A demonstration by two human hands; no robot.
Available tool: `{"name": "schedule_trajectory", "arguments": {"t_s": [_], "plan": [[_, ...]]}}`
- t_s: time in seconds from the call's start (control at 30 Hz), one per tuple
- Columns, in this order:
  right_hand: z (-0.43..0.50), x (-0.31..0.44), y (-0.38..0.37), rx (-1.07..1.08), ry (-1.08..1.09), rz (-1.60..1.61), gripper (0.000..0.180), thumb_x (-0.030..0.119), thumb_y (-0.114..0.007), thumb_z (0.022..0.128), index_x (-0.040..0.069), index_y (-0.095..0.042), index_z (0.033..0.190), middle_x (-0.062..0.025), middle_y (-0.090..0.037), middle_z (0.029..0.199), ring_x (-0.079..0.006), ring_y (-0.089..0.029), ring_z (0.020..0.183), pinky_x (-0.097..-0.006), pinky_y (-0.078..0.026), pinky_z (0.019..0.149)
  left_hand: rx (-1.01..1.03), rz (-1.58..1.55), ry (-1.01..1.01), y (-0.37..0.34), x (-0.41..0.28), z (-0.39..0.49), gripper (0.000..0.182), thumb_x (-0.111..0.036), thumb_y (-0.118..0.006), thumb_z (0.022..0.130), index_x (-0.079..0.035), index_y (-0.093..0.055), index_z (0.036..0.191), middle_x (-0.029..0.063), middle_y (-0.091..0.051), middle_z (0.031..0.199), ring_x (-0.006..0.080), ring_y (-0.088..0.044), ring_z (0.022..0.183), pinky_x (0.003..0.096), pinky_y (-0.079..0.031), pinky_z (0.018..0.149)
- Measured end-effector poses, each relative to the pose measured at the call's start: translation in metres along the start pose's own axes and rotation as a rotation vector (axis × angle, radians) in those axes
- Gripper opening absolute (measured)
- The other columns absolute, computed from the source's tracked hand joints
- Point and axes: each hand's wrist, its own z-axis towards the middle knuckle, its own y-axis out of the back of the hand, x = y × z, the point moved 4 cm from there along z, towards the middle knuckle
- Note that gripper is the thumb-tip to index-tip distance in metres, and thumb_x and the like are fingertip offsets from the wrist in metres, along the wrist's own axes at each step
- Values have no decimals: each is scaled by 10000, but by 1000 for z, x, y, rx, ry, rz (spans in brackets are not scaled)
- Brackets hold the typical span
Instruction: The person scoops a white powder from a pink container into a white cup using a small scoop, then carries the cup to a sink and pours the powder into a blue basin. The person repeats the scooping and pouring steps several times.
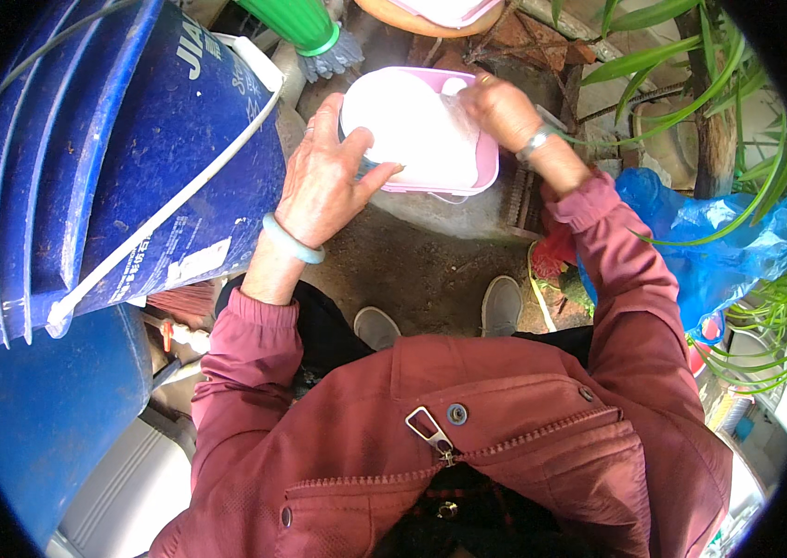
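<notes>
A pink plastic tub (487, 164) lies before me, with a round white thing (411, 125), overexposed so that its detail is lost, in it or over its top. My left hand (327, 164) holds the left edge of the round white thing, fingers on its far side and thumb over its near edge. My right hand (501, 111) is over the tub's right side, its fingers bent and blurred. Something pale and partly see-through lies by those fingers; I cannot tell what it is or whether they grip it. A small white object (454, 86) shows beside them.
A large blue plastic bucket (177, 146) with a white handle stands close on the left, above a blue barrel (65, 418). A green-handled brush (295, 28) is at the top. Bricks, long-leaved plants and a blue plastic bag (707, 237) are on the right.
</notes>
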Motion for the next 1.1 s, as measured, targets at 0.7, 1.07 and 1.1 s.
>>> {"name": "schedule_trajectory", "arguments": {"t_s": [0.7,1.07,1.1], "plan": [[-29,39,-95,454,-433,203,171,157,-669,825,-1,-734,835,-214,-704,769,-335,-689,702,-412,-549,681,-15,102,23,11,-5,-6,383,-291,-846,753,-31,-621,923,326,-508,1298,477,-612,1072,468,-556,830],[-29,2,-38,179,-874,1230,213,206,-719,906,14,-726,813,-9,-670,676,-46,-538,543,-183,-349,439,-23,122,71,11,-2,-5,387,-318,-834,755,-20,-645,913,337,-522,1276,481,-602,1084,471,-544,851],[-27,4,-22,143,-873,1227,215,210,-720,907,13,-726,822,-7,-669,679,-42,-528,541,-181,-341,438,-21,120,66,10,-2,-4,390,-324,-830,758,-18,-646,914,342,-522,1274,483,-601,1083,474,-543,854]]}}
